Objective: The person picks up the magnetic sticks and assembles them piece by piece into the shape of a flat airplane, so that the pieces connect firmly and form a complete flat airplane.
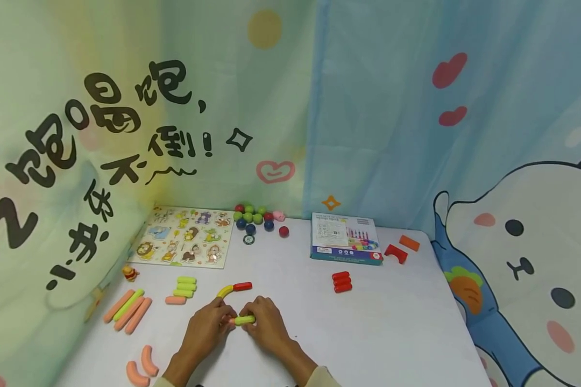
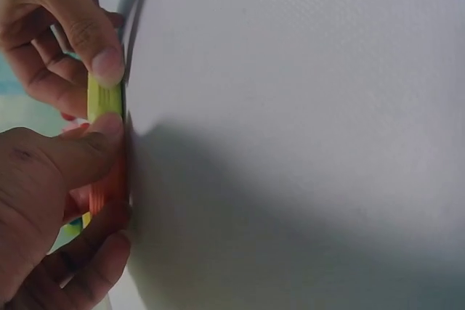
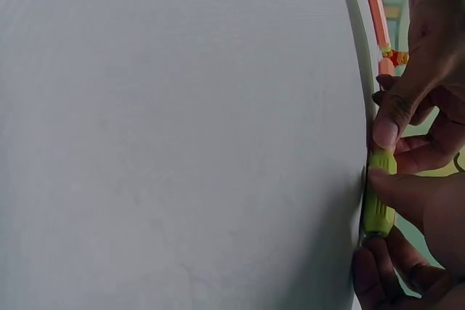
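1. Head view: the left hand [image 1: 210,325] and the right hand [image 1: 266,325] worked at the near edge of the white table [image 1: 392,322], left of its middle. The left pinched a salmon-orange segment [image 1: 232,321], the right a short yellow-green segment [image 1: 244,320]; the two lay end to end, apparently held so to keep them in line. Just beyond, a yellow curved segment [image 1: 225,291] met a red straight segment [image 1: 243,286], probably set close to be within reach.
2. Head view, spares: short yellow-green sticks [image 1: 185,287], long sticks [image 1: 128,312] and two salmon curves [image 1: 149,360] sat to the left, with three red sticks [image 1: 341,282] to the right; the grouping looked like sorting by shape and colour. At the far right stood a printed flat cardboard box [image 1: 346,236]; its lid seemed down, so its contents could not be told. At the far left, an animal puzzle board [image 1: 225,236] bore rows of animal pictures.
3. Left wrist view: the left thumb lay over the place where the segments met, its fingers curled about the salmon-orange one, seemingly to steady it; whether the two had joined was hidden.
4. Right wrist view: the right thumb pressed the grooved face of the yellow-green segment while fingertips backed its outer end, a grip that would suit pushing lengthwise. The left thumb touched the opposite end.
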`<move>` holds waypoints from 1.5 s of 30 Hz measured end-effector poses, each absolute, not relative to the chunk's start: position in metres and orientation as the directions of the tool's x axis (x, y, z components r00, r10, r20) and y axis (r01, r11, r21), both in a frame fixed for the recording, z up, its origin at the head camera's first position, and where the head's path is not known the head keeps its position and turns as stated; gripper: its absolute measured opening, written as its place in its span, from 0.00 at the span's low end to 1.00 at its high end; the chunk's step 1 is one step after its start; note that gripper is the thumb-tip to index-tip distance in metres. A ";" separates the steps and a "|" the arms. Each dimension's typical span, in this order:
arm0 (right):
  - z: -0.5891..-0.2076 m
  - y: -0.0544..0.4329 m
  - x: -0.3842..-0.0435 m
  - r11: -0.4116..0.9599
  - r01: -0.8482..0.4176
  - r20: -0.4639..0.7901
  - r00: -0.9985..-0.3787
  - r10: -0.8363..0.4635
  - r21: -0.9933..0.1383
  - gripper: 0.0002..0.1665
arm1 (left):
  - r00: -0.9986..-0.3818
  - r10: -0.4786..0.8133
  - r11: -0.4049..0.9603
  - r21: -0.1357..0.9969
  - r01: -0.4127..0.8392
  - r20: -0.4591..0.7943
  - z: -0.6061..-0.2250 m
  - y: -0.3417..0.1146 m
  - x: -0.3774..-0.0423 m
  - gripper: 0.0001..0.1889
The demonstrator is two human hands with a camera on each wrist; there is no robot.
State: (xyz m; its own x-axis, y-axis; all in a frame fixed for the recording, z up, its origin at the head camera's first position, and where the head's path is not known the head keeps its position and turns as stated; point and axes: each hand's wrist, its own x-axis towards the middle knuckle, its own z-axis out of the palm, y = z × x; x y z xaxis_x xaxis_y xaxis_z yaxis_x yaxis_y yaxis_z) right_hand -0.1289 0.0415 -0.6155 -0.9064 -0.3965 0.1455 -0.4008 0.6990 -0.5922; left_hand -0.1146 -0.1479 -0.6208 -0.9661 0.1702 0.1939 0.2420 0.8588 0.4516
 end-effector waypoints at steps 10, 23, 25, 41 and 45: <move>-0.613 0.049 -0.134 0.683 -0.384 0.062 -0.893 -0.445 -0.622 0.11 | -0.974 0.154 0.862 0.459 0.214 0.165 -0.625 -0.149 -0.114 0.13; -0.606 0.072 -0.167 0.676 -0.309 0.050 -0.926 -0.373 -0.669 0.11 | -0.983 0.163 0.861 0.474 0.183 0.084 -0.620 -0.148 -0.115 0.12; -0.602 0.077 -0.183 0.696 -0.258 0.043 -0.950 -0.310 -0.670 0.12 | -0.983 0.167 0.860 0.477 0.181 0.071 -0.617 -0.147 -0.116 0.12; -0.607 0.102 -0.308 0.878 -0.235 0.019 -0.968 -0.249 -0.417 0.46 | -0.972 0.126 0.893 0.404 0.199 0.201 -0.623 -0.119 -0.163 0.22; -0.605 0.103 -0.311 0.874 -0.220 0.090 -0.975 -0.201 -0.433 0.35 | -0.973 0.115 0.893 0.408 0.190 0.202 -0.621 -0.119 -0.171 0.19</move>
State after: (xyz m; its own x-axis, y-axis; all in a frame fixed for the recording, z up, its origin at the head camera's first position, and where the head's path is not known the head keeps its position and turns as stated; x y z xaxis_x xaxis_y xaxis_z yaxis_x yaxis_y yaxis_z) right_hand -0.3105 0.1032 -0.6051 -0.9755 -0.2009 0.0898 -0.2199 0.8740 -0.4333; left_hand -0.1713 -0.1194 -0.6209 -0.9727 0.1151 0.2017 0.1902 0.8932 0.4075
